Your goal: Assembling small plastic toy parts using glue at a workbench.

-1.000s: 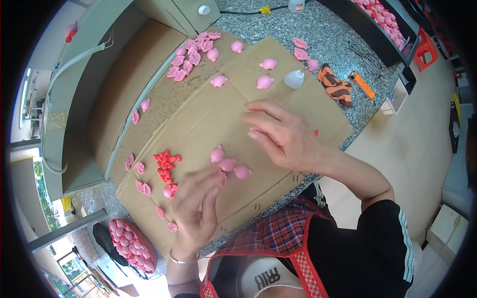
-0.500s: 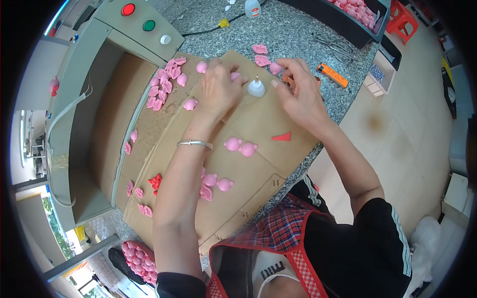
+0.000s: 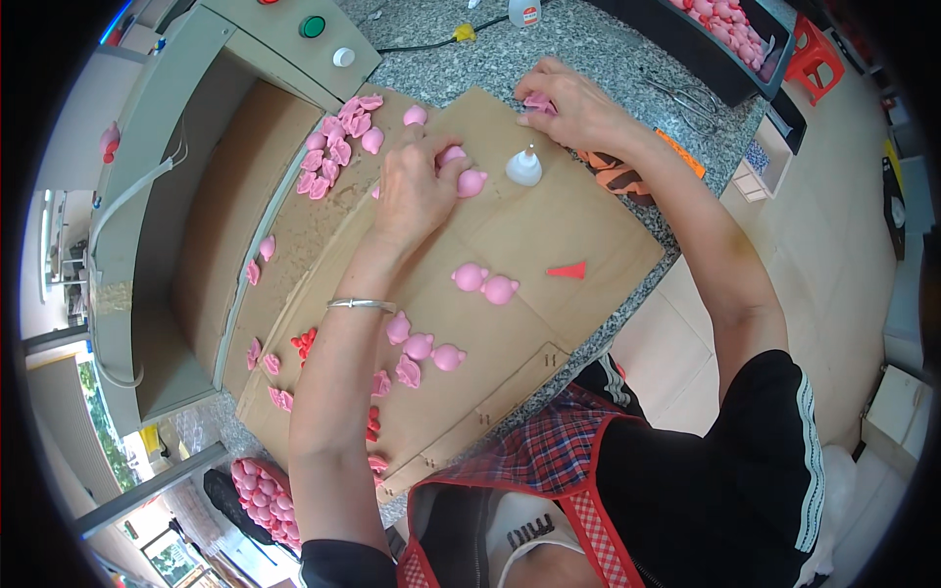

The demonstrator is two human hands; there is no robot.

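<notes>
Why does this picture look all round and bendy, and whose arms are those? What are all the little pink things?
The picture comes from a camera worn on a person's head, looking down at their own hands. Its wide lens bends straight edges, so everything looks round.

The two arms belong to that person. The left hand rests on small pink pieces lying on a big sheet of brown cardboard. The right hand reaches further away and pinches another pink piece.

Between the hands stands a small white bottle with a pointed tip. More pink pieces sit in a pile and in small groups on the cardboard, with a little red cone and some red bits. The cardboard lies on a speckled grey counter.
</notes>
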